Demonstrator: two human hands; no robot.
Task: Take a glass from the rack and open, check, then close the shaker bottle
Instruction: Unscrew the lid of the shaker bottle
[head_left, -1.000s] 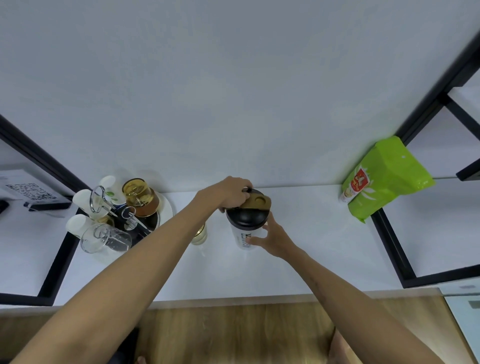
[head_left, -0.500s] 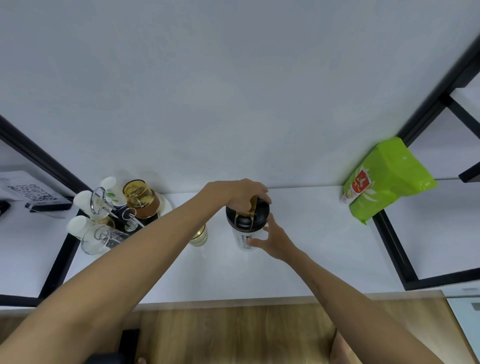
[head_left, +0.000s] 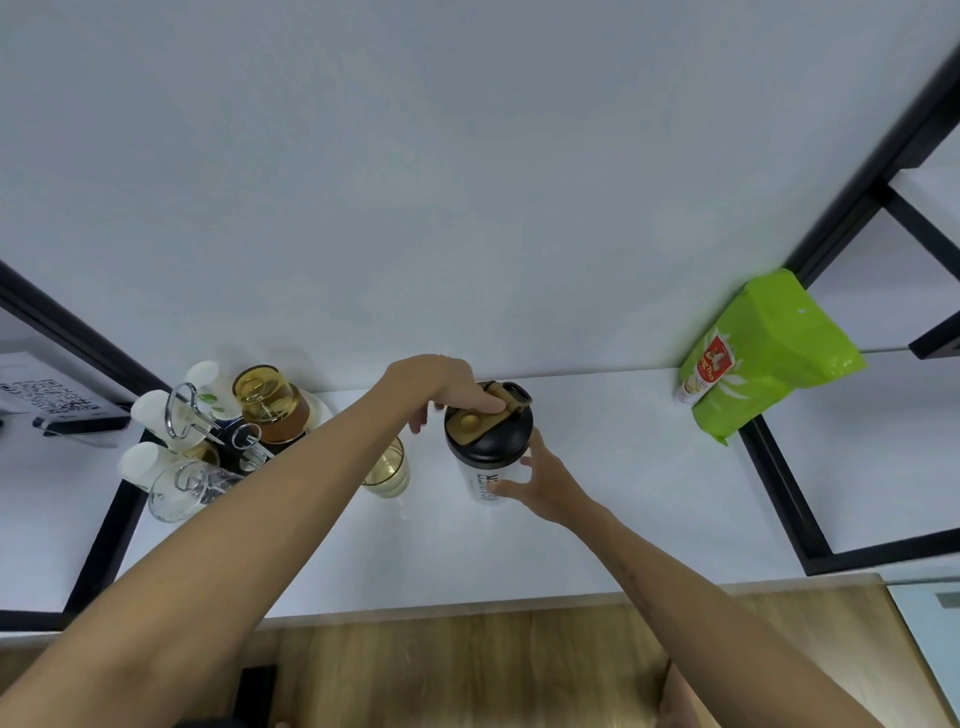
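Observation:
A white shaker bottle (head_left: 485, 480) with a black lid (head_left: 493, 439) and a gold flip cap (head_left: 478, 421) stands upright on the white counter (head_left: 597, 499). My right hand (head_left: 540, 486) grips the bottle's body from the right. My left hand (head_left: 441, 387) rests on top of the lid, fingers pressing the gold flip cap down flat. A yellowish glass (head_left: 387, 470) stands on the counter just left of the bottle, partly hidden by my left forearm. The wire rack (head_left: 208, 426) with several cups and glasses stands at the left.
A green pouch (head_left: 763, 353) leans against the wall at the right. Black shelf frames (head_left: 779, 493) border the counter on both sides. A card with a printed code (head_left: 47, 402) lies at the far left. A wooden edge (head_left: 467, 660) runs along the front.
The gold flip cap, raised a second ago and upright half a second ago, now lies folded down on the lid under my left fingers. My right hand has kept its grip.

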